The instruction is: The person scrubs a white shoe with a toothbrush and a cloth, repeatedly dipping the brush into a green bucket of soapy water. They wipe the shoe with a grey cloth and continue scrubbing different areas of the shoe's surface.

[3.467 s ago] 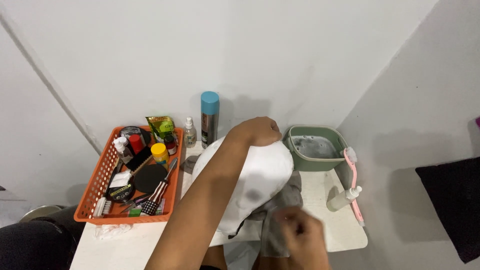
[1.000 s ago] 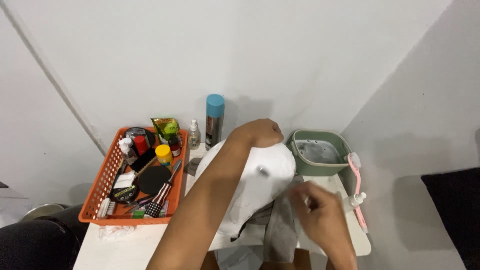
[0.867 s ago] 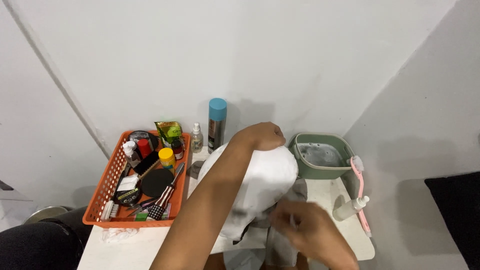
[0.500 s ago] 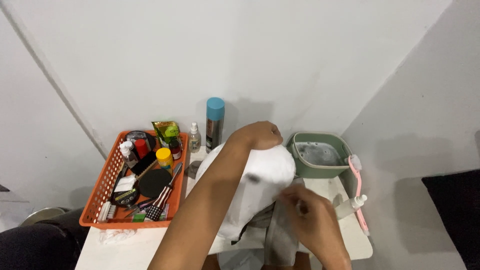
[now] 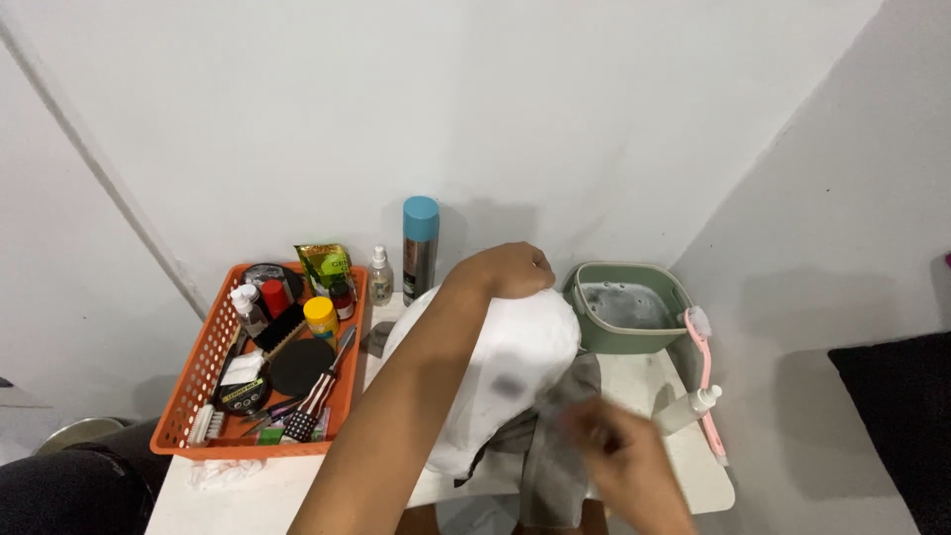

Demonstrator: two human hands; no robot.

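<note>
Left hand [image 5: 510, 272] rests on top of a rounded white object [image 5: 500, 381], possibly a shoe or cap, fingers curled over its far end and clamped on it, forearm running down across it. The white object stands at mid-desk [image 5: 684, 476], between the orange basket [image 5: 203, 372] and the green basin [image 5: 626, 319]. A dark smudge [image 5: 507, 384] shows on its near side.

Right hand [image 5: 619, 466] is low and blurred, bunched around a grey cloth [image 5: 555, 451] that hangs against the lower right side of the white object. The grip itself is smeared; it looks closed on the cloth, but the finger positions cannot be read.

Round about: blue-capped spray can [image 5: 420, 248] and small clear spray bottle [image 5: 380, 275] at the wall; the basket is crowded with brushes, tins and small bottles; a pink-handled brush [image 5: 703, 381] lies along the right desk edge, with a small white bottle [image 5: 688, 408] just beside it.

Risks, as judged:
- The right hand works near the small white bottle and pink-handled brush; a wide stroke could knock either off the edge.
- The white object is steadied from the top only; a hard sideways rub could twist it out of the left hand.
- The cloth trails low over the front edge and could slip from the grip.
- The basin sits near the left hand's knuckles; a shove backward could bump it.
</note>
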